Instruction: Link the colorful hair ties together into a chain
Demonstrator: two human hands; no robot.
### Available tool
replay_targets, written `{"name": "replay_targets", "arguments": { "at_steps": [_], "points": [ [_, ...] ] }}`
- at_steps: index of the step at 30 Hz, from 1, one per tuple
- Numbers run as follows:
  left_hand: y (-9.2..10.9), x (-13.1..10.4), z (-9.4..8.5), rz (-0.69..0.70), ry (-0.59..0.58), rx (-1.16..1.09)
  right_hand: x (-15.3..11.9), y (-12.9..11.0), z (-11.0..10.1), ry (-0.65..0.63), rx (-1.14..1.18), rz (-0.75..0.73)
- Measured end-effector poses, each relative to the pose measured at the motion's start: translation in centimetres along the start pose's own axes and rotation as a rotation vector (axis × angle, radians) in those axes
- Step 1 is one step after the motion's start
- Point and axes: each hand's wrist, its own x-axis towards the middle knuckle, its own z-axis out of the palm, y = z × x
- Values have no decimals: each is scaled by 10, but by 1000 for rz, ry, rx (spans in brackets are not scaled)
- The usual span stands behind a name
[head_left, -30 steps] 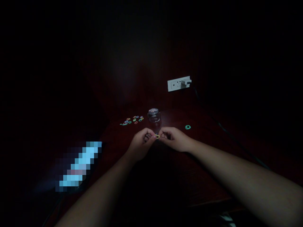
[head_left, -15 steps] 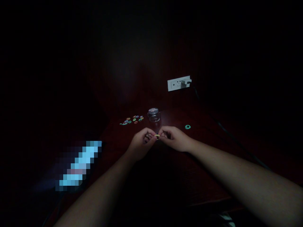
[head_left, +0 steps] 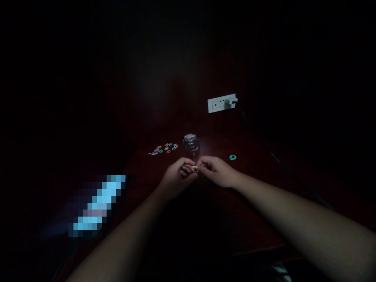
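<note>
A small yellow ring, looking like an elastic hair tie (head_left: 194,169), is held up in front of me with its hole facing my way. My right hand (head_left: 216,170) pinches its right side between thumb and forefinger. On the other side, my left hand (head_left: 176,178) has its curled fingertips close against the hair tie, while its thumb is spread below and apart from it. Just beyond my hands stands a clear jar (head_left: 191,145) with its lid on. Several coloured hair ties (head_left: 167,148) lie scattered left of the jar, and a green hair tie (head_left: 233,157) lies to the right.
The dark reddish tabletop (head_left: 235,219) is dimly lit. On the wall behind is a white socket (head_left: 221,103) with a plug in it, and a cable (head_left: 290,176) runs down the right side. A glowing, pixelated screen (head_left: 100,205) lies at the left.
The yellow hair tie has turned from nearly edge-on to show its open round. My left thumb has come off it and moved down; my right hand still pinches it.
</note>
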Motion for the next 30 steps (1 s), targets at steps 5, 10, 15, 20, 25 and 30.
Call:
{"name": "replay_targets", "arguments": {
  "at_steps": [5,10,15,20,25,30],
  "points": [
    [0,1,-2,-30,42,22,0,-1,0,4,-21,15],
    [0,1,-3,-64,33,26,0,-2,0,19,-35,11],
    [-1,1,-3,-87,1,10,-1,-4,0,-6,6,0],
    [3,1,-3,-81,-18,25,0,-2,0,12,-47,-13],
    [9,-1,-3,-41,-87,67,1,4,-2,51,-126,-18],
    [9,0,-5,-77,-133,1,3,8,-6,108,-195,-48]
  ]
}}
